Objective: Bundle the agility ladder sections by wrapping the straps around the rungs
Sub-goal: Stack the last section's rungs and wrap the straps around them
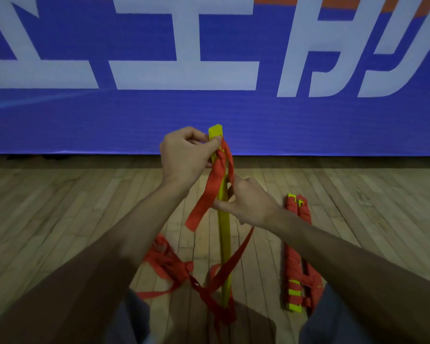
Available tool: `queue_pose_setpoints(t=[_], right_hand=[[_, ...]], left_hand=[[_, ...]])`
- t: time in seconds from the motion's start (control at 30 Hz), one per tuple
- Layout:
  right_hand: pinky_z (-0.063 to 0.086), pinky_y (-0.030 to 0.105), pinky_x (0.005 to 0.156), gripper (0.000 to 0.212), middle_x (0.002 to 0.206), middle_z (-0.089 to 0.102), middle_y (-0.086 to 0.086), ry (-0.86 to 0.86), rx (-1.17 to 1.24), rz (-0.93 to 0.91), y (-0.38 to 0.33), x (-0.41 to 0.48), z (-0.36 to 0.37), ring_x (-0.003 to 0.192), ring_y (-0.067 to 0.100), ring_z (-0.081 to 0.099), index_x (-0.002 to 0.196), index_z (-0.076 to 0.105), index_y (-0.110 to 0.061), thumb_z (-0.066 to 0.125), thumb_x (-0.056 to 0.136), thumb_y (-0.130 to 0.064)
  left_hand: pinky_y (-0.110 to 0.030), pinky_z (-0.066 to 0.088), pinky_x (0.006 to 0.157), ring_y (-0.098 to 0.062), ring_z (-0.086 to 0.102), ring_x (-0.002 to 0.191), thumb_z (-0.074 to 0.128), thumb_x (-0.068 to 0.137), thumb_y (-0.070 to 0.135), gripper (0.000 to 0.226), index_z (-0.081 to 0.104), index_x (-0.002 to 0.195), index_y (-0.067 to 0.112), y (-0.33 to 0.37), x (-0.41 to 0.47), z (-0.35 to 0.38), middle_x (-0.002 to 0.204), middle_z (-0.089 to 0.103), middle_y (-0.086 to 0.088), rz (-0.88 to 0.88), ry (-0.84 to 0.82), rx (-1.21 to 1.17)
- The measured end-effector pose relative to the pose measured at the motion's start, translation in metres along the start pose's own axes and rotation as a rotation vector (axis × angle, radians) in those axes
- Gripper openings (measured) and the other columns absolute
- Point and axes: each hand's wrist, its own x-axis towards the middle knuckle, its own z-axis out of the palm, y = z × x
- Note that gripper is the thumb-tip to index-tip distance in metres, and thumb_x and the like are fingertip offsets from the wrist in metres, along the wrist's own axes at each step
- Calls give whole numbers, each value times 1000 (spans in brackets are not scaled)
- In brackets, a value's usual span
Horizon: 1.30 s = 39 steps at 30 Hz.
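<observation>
Slack strap [210,291] at ur knees, rungs [224,247] upright.
L hand [184,155] pinches strap up top, R hand [248,202] grips rungs; drop tension, wrap slips.

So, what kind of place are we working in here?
Most likely an indoor sports hall or gym: a wooden strip floor, a big blue banner with white lettering along the wall, and wrapped agility ladder bundles lying on the floor beside the yellow rung.
</observation>
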Motion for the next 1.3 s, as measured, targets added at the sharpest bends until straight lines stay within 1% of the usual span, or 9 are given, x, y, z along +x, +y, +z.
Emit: queue_pose_setpoints(t=[0.2,0.33,0.43,0.57,0.7,0.8,0.93,1.1,1.3], right_hand=[[54,25,55,32,84,72,8,68,125,-98,-8,0,-26,36,3,55,102,64,-14,76,82,-36],[42,20,44,22,48,61,-7,191,282,-88,2,2,-40,34,9,51,76,60,-16,79,80,-27],[39,24,46,24,42,56,-3,256,395,-47,16,6,-51,34,10,46,69,62,-12,79,79,-26],[32,26,42,33,64,55,30,319,598,-47,23,8,-63,42,18,39,84,65,5,79,79,-23],[32,21,39,19,71,55,31,333,715,-37,18,7,-70,41,9,40,91,65,5,74,84,-10],[34,20,40,17,82,58,40,349,758,-40,15,8,-72,46,13,45,90,67,0,75,84,-13],[38,22,42,15,83,64,33,418,764,-7,15,7,-76,59,23,53,87,69,-10,77,83,-22],[41,21,42,21,66,56,7,454,738,15,8,6,-72,46,8,49,75,60,-17,69,90,-28],[37,23,44,10,78,67,9,335,667,71,14,6,-62,41,9,42,102,65,-14,66,92,-16]], left_hand=[[-27,54,57,-15,67,64,66,91,30,19,68,85,12,6,-2,-9,78,68,-8,-62,-221,-215],[-35,58,69,-17,68,68,50,98,14,15,64,101,12,-3,1,-17,83,69,-7,-210,-314,-194],[-34,53,87,-17,68,92,59,91,9,20,64,108,18,-19,-4,-23,104,70,-4,-279,-656,64],[-28,47,97,-9,63,109,74,82,27,48,57,126,24,-36,-21,-17,120,63,5,-282,-1065,278],[-29,53,88,-9,64,94,78,80,25,33,62,105,12,-38,-25,-2,95,65,4,-212,-949,227],[-37,52,92,-27,65,98,76,82,22,41,59,109,-4,-36,-30,5,102,66,-18,-149,-946,216],[-42,55,89,-29,68,100,79,78,25,35,63,104,8,-33,-30,7,104,68,-19,-143,-894,168],[-43,58,86,-26,71,92,77,79,25,18,65,93,25,-27,-33,9,95,68,-7,-130,-791,84],[-53,56,86,-27,70,90,76,82,28,17,66,94,21,-25,-9,4,84,67,-3,-85,-468,-48]])
